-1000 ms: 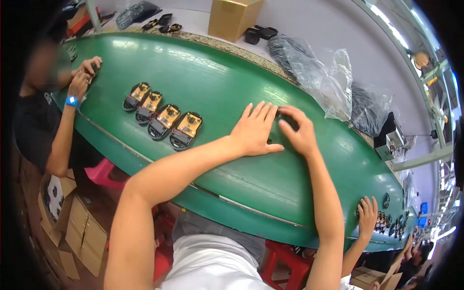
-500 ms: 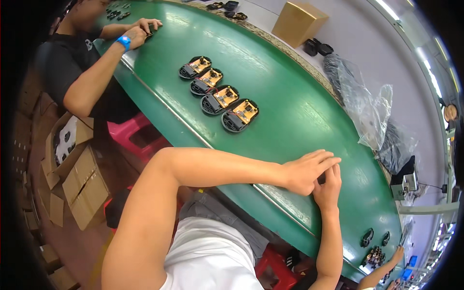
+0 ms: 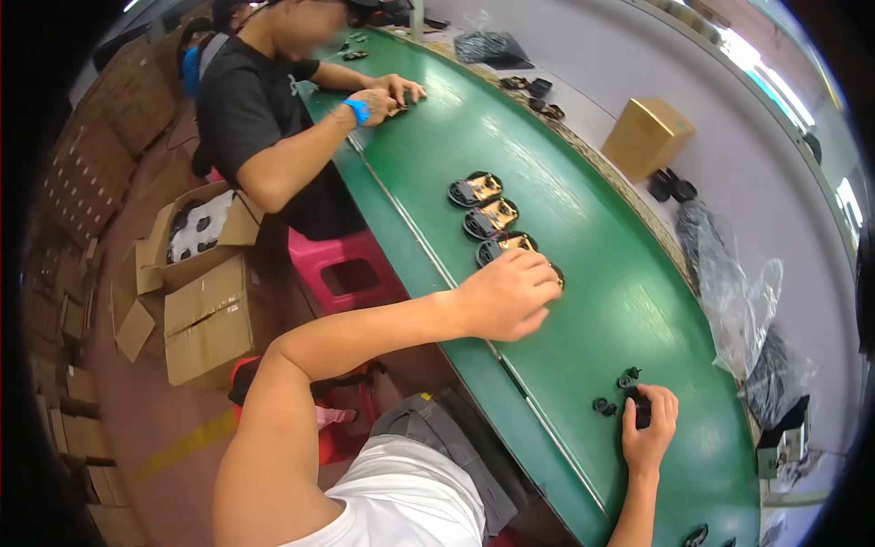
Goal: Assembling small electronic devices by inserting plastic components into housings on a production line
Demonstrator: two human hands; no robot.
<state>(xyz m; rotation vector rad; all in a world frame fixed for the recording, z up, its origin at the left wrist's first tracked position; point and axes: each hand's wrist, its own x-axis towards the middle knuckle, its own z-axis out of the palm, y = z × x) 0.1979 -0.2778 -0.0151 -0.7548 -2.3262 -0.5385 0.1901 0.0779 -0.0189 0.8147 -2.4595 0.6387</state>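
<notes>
My left hand (image 3: 510, 294) is curled over the nearest of a row of opened computer mouse bases, its fingers wrapped round it. Most of that base is hidden; only its dark edge (image 3: 559, 275) shows past my fingers. Beyond it lie more black mouse bases (image 3: 490, 219) with tan circuit boards. Closer to me and to the right, my right hand (image 3: 652, 427) grips a small black part (image 3: 642, 410) between thumb and fingers, low over the green table. Two small round black parts, one farther (image 3: 627, 377) and one nearer (image 3: 603, 407), lie beside this hand.
A co-worker in a dark top (image 3: 264, 118) works at the table's far left. Along the wall side are a gold box (image 3: 645, 139), black parts (image 3: 672, 185) and clear plastic bags (image 3: 743, 301). Cardboard boxes (image 3: 210, 319) and a pink stool (image 3: 342, 269) stand at the left.
My hands, together before, are apart now. The left has gone to the mouse bases; the right stays over the table with the black part. The view has swung left, and loose black parts now show.
</notes>
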